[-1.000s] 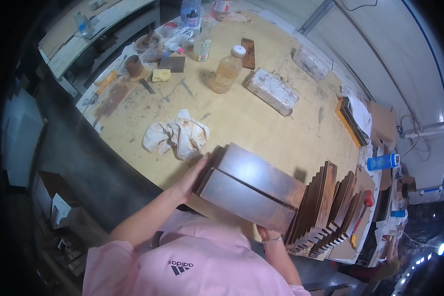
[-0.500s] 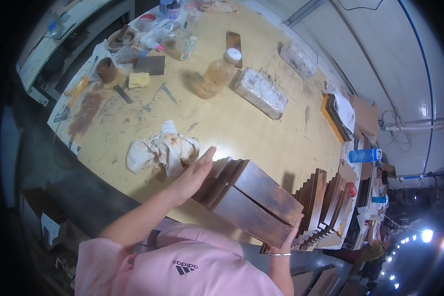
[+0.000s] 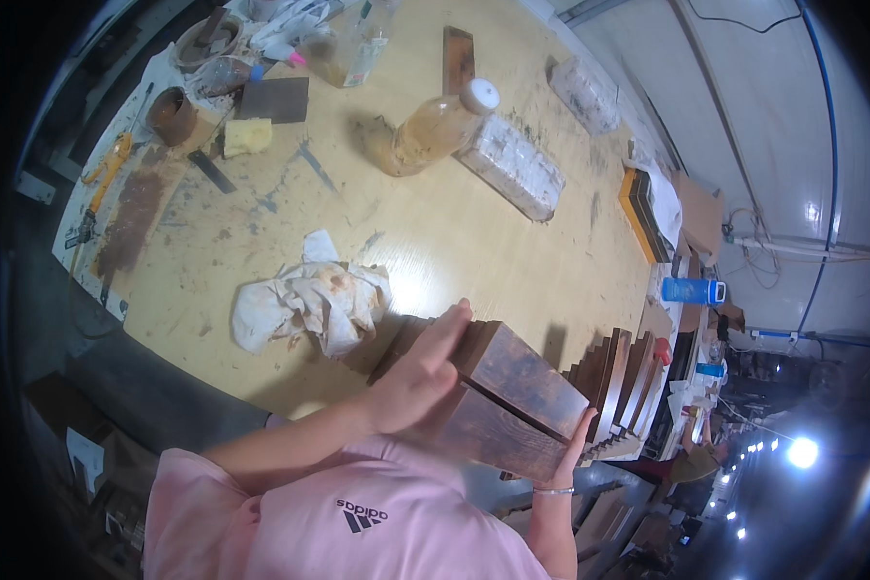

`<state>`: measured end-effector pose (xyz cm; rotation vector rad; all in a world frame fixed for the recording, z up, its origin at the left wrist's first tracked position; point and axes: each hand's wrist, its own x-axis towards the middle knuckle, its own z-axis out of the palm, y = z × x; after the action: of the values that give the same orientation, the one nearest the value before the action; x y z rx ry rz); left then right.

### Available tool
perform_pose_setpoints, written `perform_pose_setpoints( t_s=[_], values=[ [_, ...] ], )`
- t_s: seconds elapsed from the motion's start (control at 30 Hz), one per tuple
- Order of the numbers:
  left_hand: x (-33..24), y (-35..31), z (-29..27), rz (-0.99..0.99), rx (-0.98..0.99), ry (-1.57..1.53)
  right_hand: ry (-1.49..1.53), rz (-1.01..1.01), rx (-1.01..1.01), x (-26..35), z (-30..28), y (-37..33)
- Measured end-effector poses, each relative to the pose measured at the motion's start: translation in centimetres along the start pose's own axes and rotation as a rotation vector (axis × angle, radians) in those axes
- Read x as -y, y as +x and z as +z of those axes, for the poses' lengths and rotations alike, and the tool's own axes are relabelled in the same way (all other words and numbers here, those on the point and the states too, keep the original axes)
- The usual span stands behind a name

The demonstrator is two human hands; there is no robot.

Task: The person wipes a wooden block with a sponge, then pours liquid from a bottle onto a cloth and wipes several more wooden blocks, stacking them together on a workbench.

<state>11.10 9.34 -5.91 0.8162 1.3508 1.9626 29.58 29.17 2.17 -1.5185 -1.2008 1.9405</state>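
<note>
A stack of dark brown stained wooden boards (image 3: 507,430) tilts over the near edge of the table, with a dark gap between its boards. My left hand (image 3: 419,379) is at the stack's left end, fingers straight and together, slightly smeared by motion. Its palm faces the boards, and I cannot tell how firmly it touches. My right hand (image 3: 572,452), with a bracelet at the wrist, holds the stack's right end. Just beyond my left hand lies a crumpled, brown-stained white cloth (image 3: 314,304).
Further back stand a bottle of amber liquid (image 3: 423,137) and a plastic-wrapped block (image 3: 514,169). More brown boards (image 3: 614,382) stand in rows to the right, near a blue bottle (image 3: 691,291). At the far left are a brown cup (image 3: 172,118), a yellow sponge (image 3: 248,137) and a dark sheet (image 3: 274,101).
My left hand has moved right, from the stack's left end onto its near side. The stack has shifted slightly in my right hand. The whole view has also shifted a little.
</note>
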Motion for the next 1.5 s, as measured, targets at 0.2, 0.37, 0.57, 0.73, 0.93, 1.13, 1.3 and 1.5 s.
perform_pose_setpoints(
  t_s=[0.2, 0.37, 0.57, 0.73, 0.93, 1.13, 1.3, 1.5],
  values=[
    [-2.6, -0.9, -7.2, -0.065, -0.193, 0.124, -0.074, -0.109, 0.101, 1.0, -1.6, 1.1],
    [-3.3, -2.7, -9.5, -0.004, -0.200, 1.236, -0.415, -0.236, 0.253, 4.0, -0.8, 1.0],
    [-1.9, -1.9, -8.0, 0.061, -0.364, 0.615, -0.405, -0.184, 0.282, 3.2, 1.4, -0.7],
    [-0.1, -5.4, -2.2, 0.371, -0.197, 0.415, -0.362, -0.157, 0.311, 3.4, 1.0, -0.3],
    [-1.0, -7.3, -5.4, 0.191, -0.403, 0.790, -0.366, -0.179, 0.338, 3.4, 1.7, -1.3],
    [-3.8, -6.5, -4.1, 0.013, -0.480, 0.207, -0.535, -0.786, 0.154, 4.9, 1.4, -0.6],
    [-8.1, -6.7, -2.3, 0.091, -0.463, -0.335, -0.835, -0.727, 0.832, 7.9, 10.4, -5.3],
    [-11.1, -4.9, -0.7, 0.133, -0.583, -0.054, -0.821, -0.480, 1.252, 5.7, 19.2, -3.0]
  ],
)
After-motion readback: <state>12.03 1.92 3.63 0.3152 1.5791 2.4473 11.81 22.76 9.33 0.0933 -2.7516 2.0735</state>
